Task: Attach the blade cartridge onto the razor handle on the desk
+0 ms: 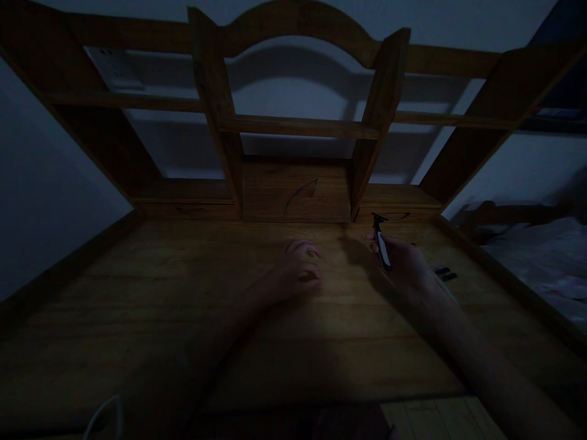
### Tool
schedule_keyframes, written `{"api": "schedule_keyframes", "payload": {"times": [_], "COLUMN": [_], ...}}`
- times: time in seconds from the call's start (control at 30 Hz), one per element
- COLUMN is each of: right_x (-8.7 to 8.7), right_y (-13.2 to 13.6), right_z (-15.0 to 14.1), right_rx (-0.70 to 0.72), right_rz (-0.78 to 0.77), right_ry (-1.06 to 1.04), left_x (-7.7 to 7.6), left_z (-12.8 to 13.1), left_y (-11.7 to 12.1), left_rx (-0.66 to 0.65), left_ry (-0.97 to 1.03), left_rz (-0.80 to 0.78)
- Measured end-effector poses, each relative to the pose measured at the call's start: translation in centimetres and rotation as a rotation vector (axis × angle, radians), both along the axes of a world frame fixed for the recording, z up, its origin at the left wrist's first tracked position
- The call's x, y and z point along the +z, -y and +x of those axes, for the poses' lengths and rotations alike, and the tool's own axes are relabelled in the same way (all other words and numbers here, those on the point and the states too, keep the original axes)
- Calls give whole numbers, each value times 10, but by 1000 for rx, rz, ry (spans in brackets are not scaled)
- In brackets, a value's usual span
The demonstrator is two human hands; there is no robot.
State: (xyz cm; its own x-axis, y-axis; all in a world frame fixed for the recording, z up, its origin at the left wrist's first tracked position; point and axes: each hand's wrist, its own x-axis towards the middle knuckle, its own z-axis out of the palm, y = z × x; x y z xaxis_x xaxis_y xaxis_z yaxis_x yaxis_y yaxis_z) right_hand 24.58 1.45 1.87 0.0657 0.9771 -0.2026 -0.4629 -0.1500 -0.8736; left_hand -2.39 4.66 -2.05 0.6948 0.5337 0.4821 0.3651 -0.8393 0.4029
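A razor (383, 249) with a dark head and a pale panel on its handle is held in my right hand (409, 264). Its head points up and away from me, above the right part of the wooden desk (293, 360). My left hand (298, 266) is over the middle of the desk, with fingers loosely curled and a gap between thumb and fingertips. Nothing shows in it. Close beside my right wrist lie small dark objects (446, 274), partly hidden by the arm and too dim to name.
A wooden shelf unit (300, 127) rises along the desk's back, with small drawers (202, 211) at its base. On the wall at upper left is a power socket (117, 67). A white cable (103, 409) curves at lower left. Pale fabric or plastic (545, 263) lies beyond the right edge.
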Motion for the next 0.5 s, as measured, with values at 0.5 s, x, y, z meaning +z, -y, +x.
{"api": "schedule_keyframes", "payload": {"times": [0.5], "right_x": [2], "right_y": [3], "right_z": [-3], "right_rx": [4], "right_rz": [30], "right_ry": [37], "left_x": [5], "left_z": [3], "left_y": [15], "left_rx": [-106], "left_ry": [-96], "left_rz": [-189]}}
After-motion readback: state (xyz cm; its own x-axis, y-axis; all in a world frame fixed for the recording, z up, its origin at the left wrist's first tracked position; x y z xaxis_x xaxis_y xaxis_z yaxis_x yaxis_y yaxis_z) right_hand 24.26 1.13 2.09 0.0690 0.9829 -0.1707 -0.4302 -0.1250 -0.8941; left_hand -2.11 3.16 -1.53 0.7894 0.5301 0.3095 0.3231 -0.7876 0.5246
